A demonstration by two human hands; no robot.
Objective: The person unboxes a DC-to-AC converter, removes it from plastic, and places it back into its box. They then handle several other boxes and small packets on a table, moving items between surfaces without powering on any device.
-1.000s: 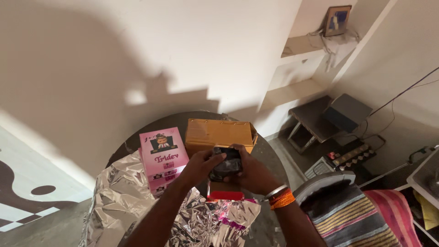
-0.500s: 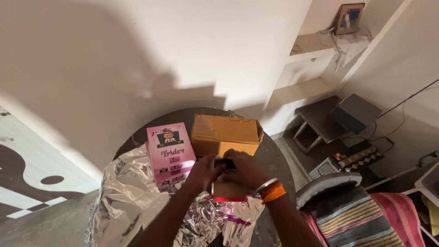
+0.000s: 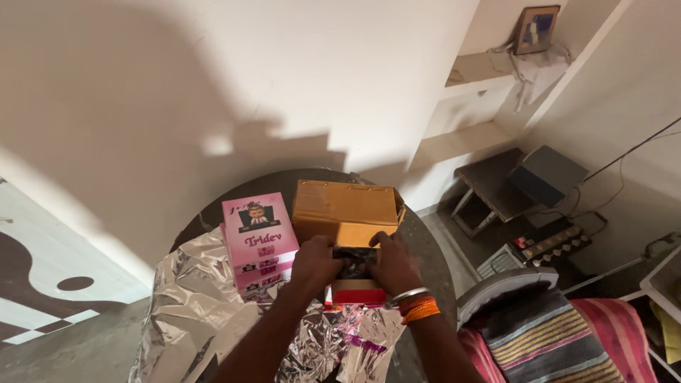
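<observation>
A small dark object, details too dim to tell, is gripped between both hands just above a small red-fronted box, near the middle of the round dark table. The left hand is closed around its 9 o'clock side, fingers curled; the right hand is closed on its 3 o'clock side, with a silver bangle and orange threads worn at the wrist. A brown cardboard box is seen at 12 o'clock of the hands, just beside them. A stack of pink printed boxes is set at 10 o'clock, touching or nearly touching the cardboard box. Crumpled silver foil is spread from 6 to 9 o'clock under the forearms. A striped cloth over a chair back is seen at 4 o'clock. Wall shelves with a framed picture are seen at 1 o'clock, well apart
</observation>
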